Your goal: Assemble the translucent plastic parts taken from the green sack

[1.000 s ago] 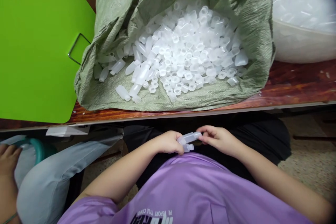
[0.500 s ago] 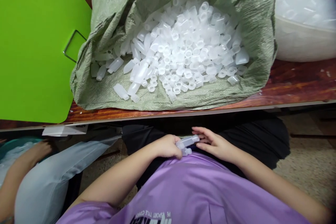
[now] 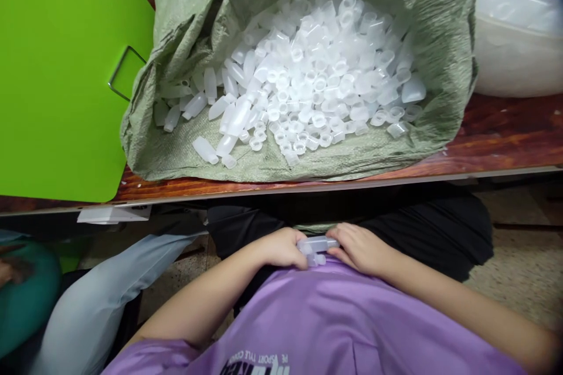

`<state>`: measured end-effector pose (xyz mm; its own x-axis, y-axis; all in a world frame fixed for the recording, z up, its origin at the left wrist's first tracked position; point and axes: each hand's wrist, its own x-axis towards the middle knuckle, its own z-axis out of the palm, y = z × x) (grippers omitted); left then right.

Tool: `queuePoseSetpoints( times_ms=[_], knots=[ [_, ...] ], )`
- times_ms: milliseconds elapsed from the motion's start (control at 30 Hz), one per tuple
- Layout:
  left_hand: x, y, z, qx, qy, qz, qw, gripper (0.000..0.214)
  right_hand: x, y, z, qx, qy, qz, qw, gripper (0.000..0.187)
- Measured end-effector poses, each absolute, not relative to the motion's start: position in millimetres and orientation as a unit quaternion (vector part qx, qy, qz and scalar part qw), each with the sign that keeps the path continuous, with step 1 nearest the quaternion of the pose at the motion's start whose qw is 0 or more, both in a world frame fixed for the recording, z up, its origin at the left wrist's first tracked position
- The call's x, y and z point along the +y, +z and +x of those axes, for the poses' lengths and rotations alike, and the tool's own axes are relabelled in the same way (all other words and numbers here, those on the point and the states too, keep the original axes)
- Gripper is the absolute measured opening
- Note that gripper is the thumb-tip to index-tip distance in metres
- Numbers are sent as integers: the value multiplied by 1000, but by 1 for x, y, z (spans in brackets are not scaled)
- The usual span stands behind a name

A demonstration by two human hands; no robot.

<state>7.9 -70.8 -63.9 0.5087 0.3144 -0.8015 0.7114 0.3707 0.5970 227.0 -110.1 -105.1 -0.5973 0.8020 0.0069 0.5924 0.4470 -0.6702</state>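
Note:
Over my lap, my left hand [image 3: 285, 247] is closed around the bodies of small translucent plastic bottles. One bottle [image 3: 317, 244] lies nearly level, its neck toward the right. Below it the neck of a second bottle [image 3: 317, 259] sticks out of the same hand. My right hand [image 3: 358, 248] has its thumb and fingers closed on the neck end of the upper bottle, covering its tip. On the table ahead, an open green woven sack [image 3: 281, 173] holds a heap of similar bottles and short translucent ring-like pieces [image 3: 316, 85].
A bright green board [image 3: 65, 82] with a metal handle [image 3: 121, 73] lies left of the sack. A white bag [image 3: 519, 58] of clear plastic stands at the right on the brown table [image 3: 505, 137]. At lower left are another person's leg [image 3: 88, 304] and a teal basin [image 3: 33, 299].
My right hand has moved left and closed on the upper bottle's neck. The left hand keeps its hold. At lower left, the other person's arm and the basin have shifted left.

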Motion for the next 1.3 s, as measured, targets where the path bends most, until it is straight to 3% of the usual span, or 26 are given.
queuePoseSetpoints(
  times_ms=[133,200,433,800,1000,1133,1300],
  knots=[
    [-63,-63,7,451,-158,512,714,21,-93,-110,230,-903,199,-330,190,37],
    [-62,-65,7,447,-153,506,722,21,-87,-112,226,-900,195,-331,206,37],
    [-74,-70,3,468,-131,522,701,20,-90,-113,200,-846,276,-404,210,34],
    [-77,-71,8,512,-126,519,673,17,-92,-115,186,-700,427,-552,149,46],
    [-65,-74,24,573,-21,483,662,28,-60,-118,205,-643,424,-612,180,45],
    [-55,-77,31,583,87,404,699,25,-45,-93,226,-640,419,-618,179,40],
    [-47,-71,35,552,158,320,754,25,-48,-21,250,-724,502,-467,80,28]
  ],
)
